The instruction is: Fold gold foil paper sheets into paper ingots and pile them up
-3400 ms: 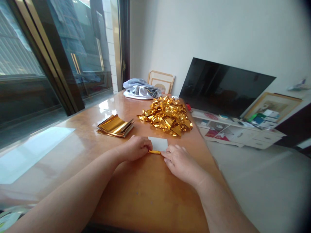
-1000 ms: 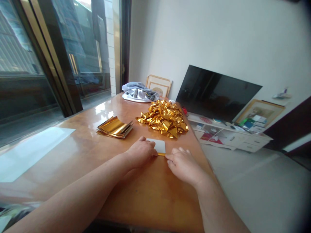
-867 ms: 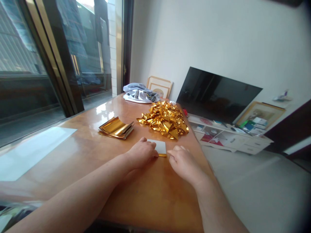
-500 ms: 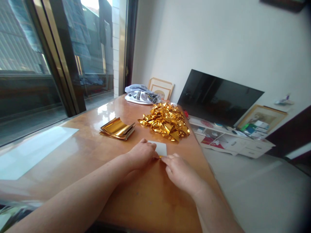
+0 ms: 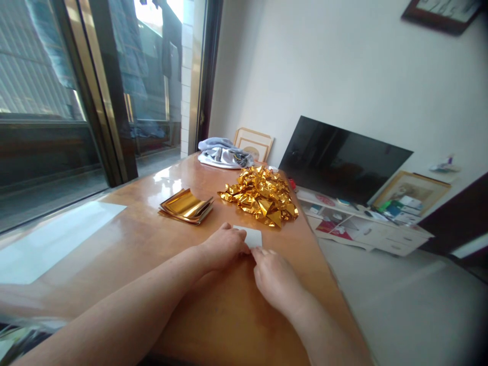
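Note:
My left hand (image 5: pixel 223 247) and my right hand (image 5: pixel 272 277) rest side by side on the wooden table (image 5: pixel 145 239), fingertips meeting on the near edge of a small sheet (image 5: pixel 253 236) that shows its white side. The hands cover most of the sheet's near part. Beyond it lies a heap of folded gold foil pieces (image 5: pixel 261 195). To the left of the heap sits a curled stack of flat gold foil sheets (image 5: pixel 186 206).
A bundle of grey-white cloth (image 5: pixel 223 154) and a picture frame (image 5: pixel 253 143) stand at the table's far end. A dark TV (image 5: pixel 343 160) leans over a low white cabinet (image 5: pixel 366 226) on the right. Glass sliding doors (image 5: pixel 76 96) run along the left.
My right hand has slid left until its fingertips meet my left hand; the gold strip seen earlier at the sheet's near edge is now covered. The camera has tilted up slightly.

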The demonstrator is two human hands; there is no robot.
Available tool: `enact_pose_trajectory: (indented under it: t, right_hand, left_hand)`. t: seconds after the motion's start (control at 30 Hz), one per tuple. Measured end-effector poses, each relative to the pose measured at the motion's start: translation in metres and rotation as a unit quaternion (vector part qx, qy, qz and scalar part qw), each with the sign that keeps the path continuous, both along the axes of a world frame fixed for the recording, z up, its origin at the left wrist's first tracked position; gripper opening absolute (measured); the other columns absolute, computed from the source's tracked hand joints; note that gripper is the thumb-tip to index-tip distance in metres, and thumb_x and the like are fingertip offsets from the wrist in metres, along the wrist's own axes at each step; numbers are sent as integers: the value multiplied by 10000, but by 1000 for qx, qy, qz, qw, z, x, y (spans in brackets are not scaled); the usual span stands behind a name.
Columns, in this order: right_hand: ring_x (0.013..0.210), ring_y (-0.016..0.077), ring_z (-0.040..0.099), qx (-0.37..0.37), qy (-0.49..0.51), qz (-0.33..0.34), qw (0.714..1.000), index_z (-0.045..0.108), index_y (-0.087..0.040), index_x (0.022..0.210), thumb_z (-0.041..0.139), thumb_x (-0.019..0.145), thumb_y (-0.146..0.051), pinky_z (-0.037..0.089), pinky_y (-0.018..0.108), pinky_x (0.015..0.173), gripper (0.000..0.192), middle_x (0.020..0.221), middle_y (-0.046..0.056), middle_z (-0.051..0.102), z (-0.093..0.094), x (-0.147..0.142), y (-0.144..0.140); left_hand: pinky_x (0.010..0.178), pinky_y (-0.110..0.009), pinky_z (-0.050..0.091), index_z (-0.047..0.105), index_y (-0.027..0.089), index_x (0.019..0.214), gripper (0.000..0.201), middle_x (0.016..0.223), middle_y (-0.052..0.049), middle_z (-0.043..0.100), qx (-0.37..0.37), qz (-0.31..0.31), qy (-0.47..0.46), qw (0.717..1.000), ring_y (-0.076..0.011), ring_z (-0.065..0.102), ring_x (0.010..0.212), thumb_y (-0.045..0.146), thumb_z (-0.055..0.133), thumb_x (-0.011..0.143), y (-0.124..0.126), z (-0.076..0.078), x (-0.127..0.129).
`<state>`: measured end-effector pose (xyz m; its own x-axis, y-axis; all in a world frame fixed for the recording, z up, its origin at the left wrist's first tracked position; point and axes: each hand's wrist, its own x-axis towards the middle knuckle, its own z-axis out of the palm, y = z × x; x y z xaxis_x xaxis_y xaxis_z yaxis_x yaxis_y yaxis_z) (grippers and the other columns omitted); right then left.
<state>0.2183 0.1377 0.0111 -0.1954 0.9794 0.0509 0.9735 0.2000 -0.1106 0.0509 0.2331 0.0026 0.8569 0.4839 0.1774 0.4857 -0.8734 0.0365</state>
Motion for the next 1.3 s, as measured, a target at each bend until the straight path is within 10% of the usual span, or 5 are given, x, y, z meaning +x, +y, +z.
enact_pose_trajectory:
  t: [0.27, 0.93, 1.3]
  right_hand:
    - [1298, 304, 492, -26, -88, -20, 996, 451, -27, 1470, 369, 904, -78, 375, 394, 1066, 573, 1455, 228, 506, -14, -13, -2]
    - [1036, 292, 647, -42, -152, 0, 987, 579, -81, 1328, 404, 872, -68, 478, 369, 883, 489, 1239, 209, 649, 1, -18, 0]
    - [1241, 288, 580, -38, -147, 15, 988, 497, -70, 1447, 397, 875, -59, 431, 359, 1020, 581, 1408, 222, 558, -6, -10, 2]
  left_hand:
    - [769, -348, 328, 741, 372, 1069, 242, 926, -41, 652, 7, -23, -10, 1000, -208, 589, 863, 281, 600, 894, -1, 0, -3]
    - [858, -420, 288, 772, 329, 819, 169, 984, -52, 704, -89, 94, -14, 991, -275, 476, 991, 303, 606, 838, -4, 19, -34]
    - [880, -461, 289, 772, 318, 787, 170, 945, -52, 709, -84, 110, -15, 990, -270, 454, 964, 205, 649, 754, -1, 20, -42]
